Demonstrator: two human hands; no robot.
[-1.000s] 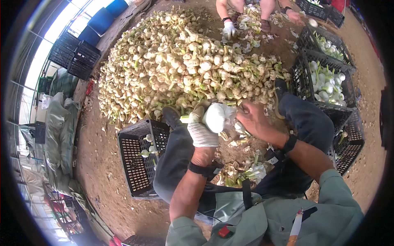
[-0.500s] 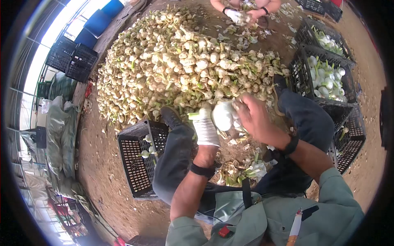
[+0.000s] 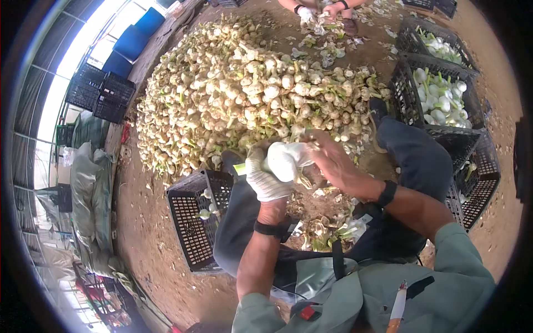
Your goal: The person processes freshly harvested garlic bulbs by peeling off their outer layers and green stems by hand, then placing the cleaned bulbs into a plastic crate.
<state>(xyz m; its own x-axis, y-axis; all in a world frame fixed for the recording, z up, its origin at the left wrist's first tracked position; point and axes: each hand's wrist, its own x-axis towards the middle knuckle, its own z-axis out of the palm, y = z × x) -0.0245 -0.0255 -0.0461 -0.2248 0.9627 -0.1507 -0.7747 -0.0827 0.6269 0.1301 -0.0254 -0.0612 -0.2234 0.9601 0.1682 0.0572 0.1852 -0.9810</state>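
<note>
A white garlic bulb (image 3: pixel 280 162) with a cut green stem (image 3: pixel 240 168) is in my left hand (image 3: pixel 265 182), which wears a pale knit glove and is closed around it. My right hand (image 3: pixel 337 166), bare, has its fingers pinched on loose garlic skin (image 3: pixel 301 153) at the bulb's right side. Some of that skin hangs down below the bulb. Just beyond both hands spreads a large pile of unpeeled garlic (image 3: pixel 233 94). Peeled skins and leaves (image 3: pixel 327 230) lie on the ground between my legs.
A black crate (image 3: pixel 194 244) holding a few bulbs stands by my left leg. On the right are crates of white bulbs (image 3: pixel 441 102) and another black crate (image 3: pixel 483 183). Another person's hands (image 3: pixel 319 15) work at the top. Blue barrels (image 3: pixel 131 41) and stacked crates stand back left.
Both hands have shifted slightly left with the bulb. The bulb has turned in my left hand, and a strip of skin now stretches from it to my right fingers.
</note>
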